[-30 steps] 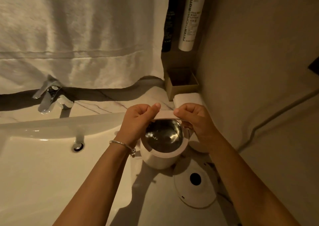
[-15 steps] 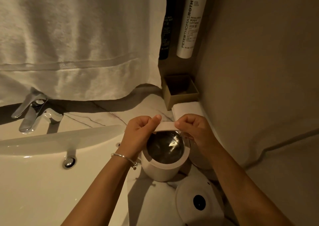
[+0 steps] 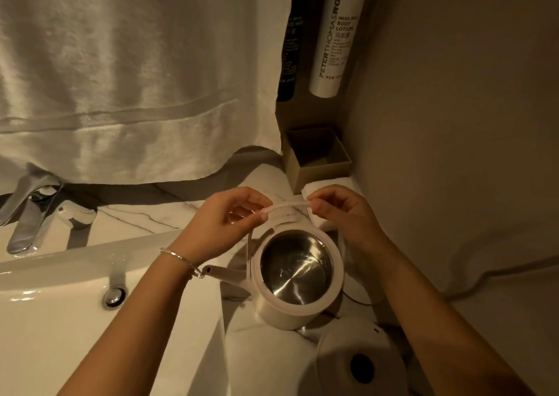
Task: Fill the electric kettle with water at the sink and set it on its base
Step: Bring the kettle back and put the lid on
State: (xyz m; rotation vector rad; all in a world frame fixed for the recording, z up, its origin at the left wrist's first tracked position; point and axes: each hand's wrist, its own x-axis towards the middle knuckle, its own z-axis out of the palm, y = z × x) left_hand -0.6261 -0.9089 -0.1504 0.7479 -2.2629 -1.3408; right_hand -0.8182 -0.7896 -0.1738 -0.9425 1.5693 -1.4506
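Observation:
A white electric kettle [image 3: 282,315] stands lidless on the marble counter, its steel inside showing and its spout [image 3: 225,273] pointing left over the sink [image 3: 45,320]. Its thin white arched handle [image 3: 287,206] is raised above the opening. My left hand [image 3: 230,223] pinches the handle's left end and my right hand [image 3: 344,214] pinches its right end. A round white base [image 3: 360,362] with a dark centre lies on the counter just in front of and to the right of the kettle.
The chrome faucet [image 3: 27,217] stands at the far left behind the basin. A white towel [image 3: 136,78] hangs over the back wall. A lotion tube [image 3: 335,32], a small open box [image 3: 317,156] and a folded white cloth [image 3: 320,190] fill the right corner.
The handle has come up from the kettle's rim and now arches above the opening between both hands. The spout has come into sight. The view has shifted right and down.

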